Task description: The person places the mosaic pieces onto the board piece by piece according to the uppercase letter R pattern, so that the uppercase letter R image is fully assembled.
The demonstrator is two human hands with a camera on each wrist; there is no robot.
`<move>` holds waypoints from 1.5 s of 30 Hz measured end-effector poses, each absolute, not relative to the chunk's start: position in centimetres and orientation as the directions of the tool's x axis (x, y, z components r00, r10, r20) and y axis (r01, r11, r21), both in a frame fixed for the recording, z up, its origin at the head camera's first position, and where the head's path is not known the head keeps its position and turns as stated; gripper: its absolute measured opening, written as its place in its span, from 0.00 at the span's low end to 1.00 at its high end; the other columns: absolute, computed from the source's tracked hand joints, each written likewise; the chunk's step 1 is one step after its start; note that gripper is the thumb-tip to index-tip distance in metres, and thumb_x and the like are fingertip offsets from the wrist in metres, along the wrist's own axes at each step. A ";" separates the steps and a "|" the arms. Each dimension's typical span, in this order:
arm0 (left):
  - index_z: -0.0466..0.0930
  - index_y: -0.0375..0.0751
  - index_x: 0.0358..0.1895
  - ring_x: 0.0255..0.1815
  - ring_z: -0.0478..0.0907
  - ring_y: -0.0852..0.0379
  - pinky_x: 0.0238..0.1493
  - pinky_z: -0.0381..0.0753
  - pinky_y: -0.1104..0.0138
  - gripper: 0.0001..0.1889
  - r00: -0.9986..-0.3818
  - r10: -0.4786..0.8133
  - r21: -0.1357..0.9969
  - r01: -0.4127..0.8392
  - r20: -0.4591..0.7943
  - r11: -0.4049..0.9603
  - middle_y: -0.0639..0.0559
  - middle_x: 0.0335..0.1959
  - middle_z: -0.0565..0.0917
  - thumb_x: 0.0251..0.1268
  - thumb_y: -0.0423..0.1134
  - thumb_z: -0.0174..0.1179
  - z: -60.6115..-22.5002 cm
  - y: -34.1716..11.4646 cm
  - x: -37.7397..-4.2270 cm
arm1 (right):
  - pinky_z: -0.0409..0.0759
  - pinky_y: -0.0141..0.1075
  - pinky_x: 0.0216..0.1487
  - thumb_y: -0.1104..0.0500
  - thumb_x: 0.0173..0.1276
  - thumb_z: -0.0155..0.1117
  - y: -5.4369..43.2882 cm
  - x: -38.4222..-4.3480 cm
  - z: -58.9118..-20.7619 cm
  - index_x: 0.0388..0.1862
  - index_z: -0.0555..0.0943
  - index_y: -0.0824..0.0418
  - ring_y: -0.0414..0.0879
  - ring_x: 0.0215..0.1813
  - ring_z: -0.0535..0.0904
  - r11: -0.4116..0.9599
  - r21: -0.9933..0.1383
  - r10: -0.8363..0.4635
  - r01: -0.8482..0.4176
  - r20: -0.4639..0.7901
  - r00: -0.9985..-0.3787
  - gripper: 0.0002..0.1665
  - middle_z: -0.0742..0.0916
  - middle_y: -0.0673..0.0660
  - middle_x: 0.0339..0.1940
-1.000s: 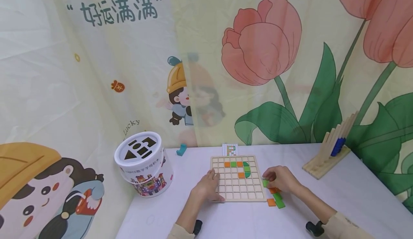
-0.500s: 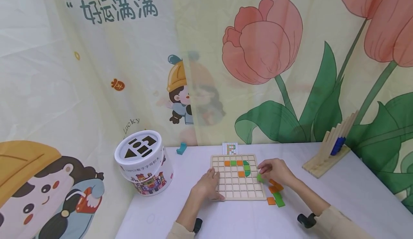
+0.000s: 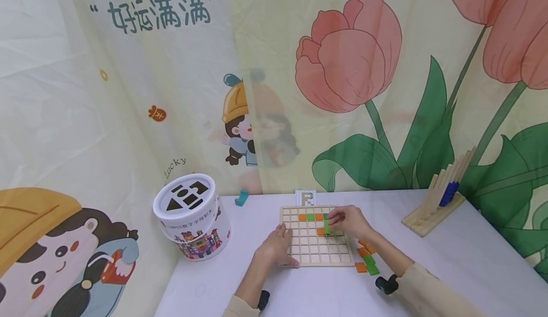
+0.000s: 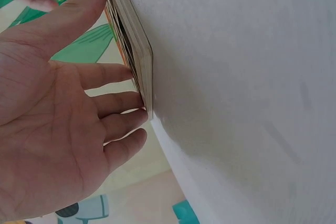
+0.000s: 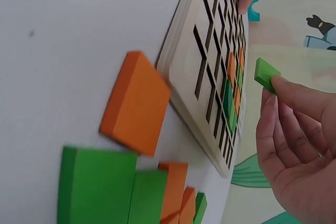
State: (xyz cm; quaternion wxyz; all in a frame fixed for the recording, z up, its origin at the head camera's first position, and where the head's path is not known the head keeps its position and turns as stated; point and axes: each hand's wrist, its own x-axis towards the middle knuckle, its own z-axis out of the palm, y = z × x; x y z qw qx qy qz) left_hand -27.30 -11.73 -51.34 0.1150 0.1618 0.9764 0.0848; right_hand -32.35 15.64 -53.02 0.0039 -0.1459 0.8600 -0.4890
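Note:
A wooden grid board (image 3: pixel 305 249) lies on the white table, with several orange and green tiles set in its upper right cells, among them an orange tile (image 3: pixel 302 217). My left hand (image 3: pixel 276 246) rests at the board's left side, its nearly straight fingers touching the edge. Over the board's right part, my right hand (image 3: pixel 352 222) pinches a green square tile (image 5: pixel 266 72) between thumb and fingertips, held apart from the grid in the right wrist view. Beside the board's lower right corner lie loose tiles, including an orange tile (image 5: pixel 137 106) and a green tile (image 5: pixel 100 184).
Behind the board stands a small pattern card (image 3: pixel 306 197). A white lidded bucket (image 3: pixel 192 222) is at the left, near a teal block (image 3: pixel 241 198). At the right stands a wooden rack (image 3: pixel 441 198) with slanted sticks and blue pieces. A printed curtain hangs behind.
My right hand has picked up a green tile from the loose pile and carried it left and up over the board. The left hand has stayed at the board's edge.

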 end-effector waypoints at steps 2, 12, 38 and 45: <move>0.66 0.32 0.77 0.84 0.55 0.42 0.81 0.60 0.54 0.56 -0.922 0.335 0.202 0.297 -0.196 0.933 0.35 0.81 0.62 0.48 0.58 0.81 -51.4 -11.7 -27.3 | 0.85 0.30 0.40 0.67 0.58 0.81 15.1 -32.6 -53.3 0.42 0.89 0.61 0.43 0.37 0.85 0.490 -0.837 -0.253 -0.244 0.132 -0.959 0.13 0.89 0.48 0.32; 0.66 0.33 0.78 0.84 0.55 0.42 0.81 0.60 0.53 0.55 -0.918 0.338 0.205 0.297 -0.209 0.933 0.35 0.81 0.62 0.50 0.59 0.80 -51.6 -11.7 -27.2 | 0.87 0.33 0.37 0.71 0.58 0.80 12.4 -33.1 -54.2 0.41 0.89 0.62 0.43 0.35 0.86 0.464 -0.860 -0.234 -0.211 0.111 -0.966 0.13 0.89 0.49 0.30; 0.64 0.33 0.78 0.84 0.54 0.43 0.82 0.58 0.55 0.54 -0.914 0.345 0.213 0.301 -0.213 0.929 0.35 0.82 0.60 0.53 0.57 0.80 -51.1 -11.5 -27.0 | 0.83 0.35 0.39 0.70 0.59 0.79 10.0 -33.7 -54.7 0.34 0.89 0.57 0.39 0.33 0.83 0.587 -0.772 -0.232 -0.244 0.128 -0.964 0.10 0.87 0.45 0.27; 0.65 0.32 0.78 0.83 0.56 0.41 0.81 0.61 0.53 0.54 -0.916 0.350 0.237 0.303 -0.193 0.923 0.33 0.81 0.61 0.51 0.57 0.80 -50.9 -11.8 -26.9 | 0.85 0.35 0.39 0.70 0.60 0.78 9.8 -33.4 -54.4 0.36 0.89 0.59 0.39 0.34 0.83 0.583 -0.774 -0.238 -0.246 0.127 -0.963 0.10 0.87 0.46 0.28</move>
